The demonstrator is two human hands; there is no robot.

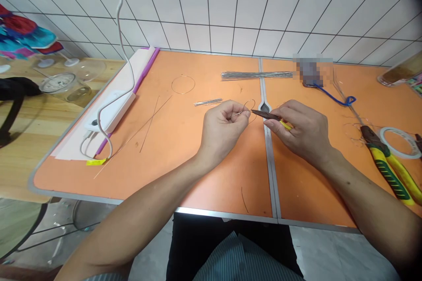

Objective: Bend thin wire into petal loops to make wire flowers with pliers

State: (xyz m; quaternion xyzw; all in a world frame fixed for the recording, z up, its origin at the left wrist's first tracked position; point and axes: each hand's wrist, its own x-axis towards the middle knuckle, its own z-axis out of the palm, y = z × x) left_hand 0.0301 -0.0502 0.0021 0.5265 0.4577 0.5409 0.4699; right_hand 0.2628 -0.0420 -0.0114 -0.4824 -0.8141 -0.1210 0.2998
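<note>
My left hand (224,125) pinches a thin wire (253,102) that is bent into a small loop. In my right hand (300,127) is a pair of needle-nose pliers (265,114) with dark jaws and yellow handles. The tips of the jaws meet the wire right beside my left fingertips; whether they are clamped on it is too small to tell. Behind my hands lie a bundle of long straight wires (257,75) and a bundle of short wires (208,102). A wire ring (183,84) rests on the orange table (158,149) farther left.
Loose long wires (132,135) cross at the left, near a white power strip (110,112) with a cable. At the right are large yellow-green pliers (389,167), a roll of white tape (399,142), a blue cord (336,97) and a jar (400,70). A tiled wall closes the back.
</note>
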